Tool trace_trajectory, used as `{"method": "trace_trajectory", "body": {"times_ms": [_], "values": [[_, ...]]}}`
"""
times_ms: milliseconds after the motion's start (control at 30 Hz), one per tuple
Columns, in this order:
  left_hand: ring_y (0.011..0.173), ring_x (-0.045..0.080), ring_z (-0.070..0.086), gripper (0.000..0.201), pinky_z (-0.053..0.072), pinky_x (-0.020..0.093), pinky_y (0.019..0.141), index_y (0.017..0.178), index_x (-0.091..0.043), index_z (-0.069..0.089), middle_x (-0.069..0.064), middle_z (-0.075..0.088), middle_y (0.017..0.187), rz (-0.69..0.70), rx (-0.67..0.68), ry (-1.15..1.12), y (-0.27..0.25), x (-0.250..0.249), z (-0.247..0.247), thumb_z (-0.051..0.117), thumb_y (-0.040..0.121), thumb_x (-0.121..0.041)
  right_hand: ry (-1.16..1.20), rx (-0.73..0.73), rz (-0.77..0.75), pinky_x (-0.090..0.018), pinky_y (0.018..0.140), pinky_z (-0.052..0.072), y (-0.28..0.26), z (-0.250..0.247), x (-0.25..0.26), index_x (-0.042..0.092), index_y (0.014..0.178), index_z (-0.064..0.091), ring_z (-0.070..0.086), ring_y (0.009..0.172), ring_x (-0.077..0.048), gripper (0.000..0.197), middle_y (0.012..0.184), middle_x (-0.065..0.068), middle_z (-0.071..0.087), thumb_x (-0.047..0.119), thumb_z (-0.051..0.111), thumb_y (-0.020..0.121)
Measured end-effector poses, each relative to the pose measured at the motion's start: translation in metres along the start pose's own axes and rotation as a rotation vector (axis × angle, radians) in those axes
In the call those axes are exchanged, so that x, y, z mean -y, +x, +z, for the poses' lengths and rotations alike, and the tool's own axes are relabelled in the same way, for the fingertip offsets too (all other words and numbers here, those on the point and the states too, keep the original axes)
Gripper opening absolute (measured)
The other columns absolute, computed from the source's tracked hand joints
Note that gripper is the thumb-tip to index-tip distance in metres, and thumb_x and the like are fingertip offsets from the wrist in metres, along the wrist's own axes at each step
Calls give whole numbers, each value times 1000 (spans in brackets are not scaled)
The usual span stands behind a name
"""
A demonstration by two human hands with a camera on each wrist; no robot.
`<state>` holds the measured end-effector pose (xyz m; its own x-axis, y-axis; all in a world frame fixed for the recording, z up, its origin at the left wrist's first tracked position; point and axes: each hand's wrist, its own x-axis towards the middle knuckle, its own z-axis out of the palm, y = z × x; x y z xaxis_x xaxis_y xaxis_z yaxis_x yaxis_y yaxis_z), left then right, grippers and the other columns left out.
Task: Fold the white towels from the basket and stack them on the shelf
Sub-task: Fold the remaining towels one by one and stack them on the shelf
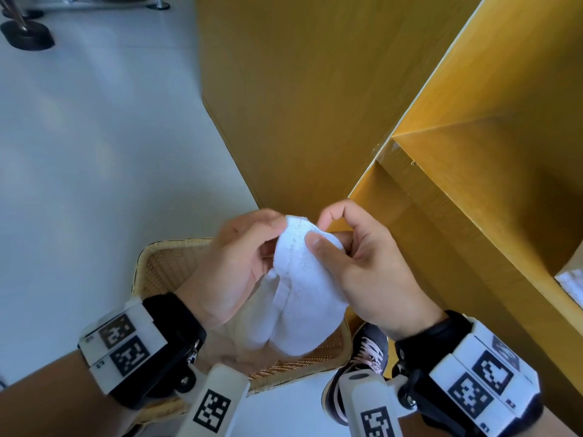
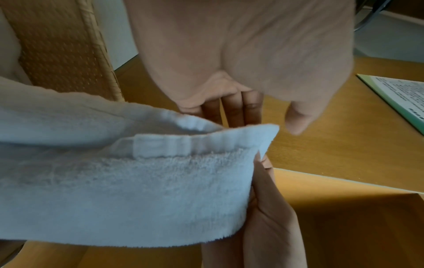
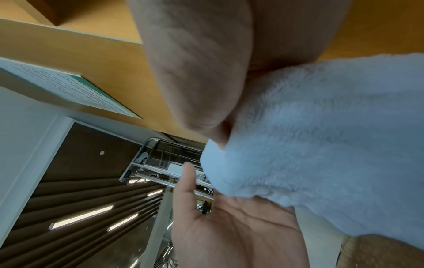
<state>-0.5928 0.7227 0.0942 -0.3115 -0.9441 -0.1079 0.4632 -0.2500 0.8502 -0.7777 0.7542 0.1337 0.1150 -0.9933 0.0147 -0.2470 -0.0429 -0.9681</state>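
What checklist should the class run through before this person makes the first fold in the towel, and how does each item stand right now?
1. Left hand grips the towel: ok, fingers curl round its top edge.
2. Right hand grips the towel: ok, thumb presses on the cloth.
3. Towel lifted out of the basket: ok, it hangs between the hands above the basket.
4. Towel spread flat for folding: not ok, it hangs bunched.
5. Corners found: cannot tell; the left wrist view shows one hemmed edge, the rest is hidden.
6. Room on the shelf: cannot tell; only a bit of white cloth shows there.
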Motion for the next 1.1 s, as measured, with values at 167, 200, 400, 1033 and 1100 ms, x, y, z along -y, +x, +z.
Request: {"method": "trace_trajectory", "body": {"times_ms": [167, 200, 400, 1033, 1100], "values": [[83, 24, 61, 26, 49, 37, 74, 101, -9, 77, 23, 70, 92, 113, -11, 229, 1, 4, 0, 74, 91, -33, 23, -13, 66, -28, 47, 29, 0, 2, -2, 13, 101, 57, 35, 53, -21, 13, 59, -17, 51, 20, 67, 104], [81, 22, 62, 24, 50, 34, 71, 101, -8, 75, 21, 71, 91, 129, -17, 257, 1, 4, 0, 71, 93, -31, 15, -5, 80, -33, 50, 32, 1, 2, -1, 13, 99, 59, 39, 56, -23, 17, 63, -26, 57, 25, 70, 102], [78, 26, 57, 26, 47, 38, 69, 102, -2, 66, 37, 61, 94, 229, -54, 330, 5, -7, -5, 63, 97, -27, -175, 71, -22, -49, 55, 35, -2, 1, 2, 7, 73, 54, 42, 60, -32, 46, 74, -30, 52, 43, 78, 90], [86, 29, 45, 48, 39, 46, 78, 107, 7, 57, 15, 54, 94, 263, -375, 380, 13, -30, -60, 60, 92, -38, -721, 169, 49, -28, 49, 19, -14, -39, -28, 15, 63, 40, 28, 51, -7, 48, 55, 7, 30, 28, 75, 92], [87, 28, 47, 47, 40, 46, 79, 107, 5, 59, 16, 55, 94, 252, -397, 385, 12, -32, -69, 61, 92, -40, -736, 173, 69, -25, 48, 18, -15, -43, -30, 16, 63, 41, 28, 50, -8, 48, 54, 9, 30, 30, 76, 92]]}}
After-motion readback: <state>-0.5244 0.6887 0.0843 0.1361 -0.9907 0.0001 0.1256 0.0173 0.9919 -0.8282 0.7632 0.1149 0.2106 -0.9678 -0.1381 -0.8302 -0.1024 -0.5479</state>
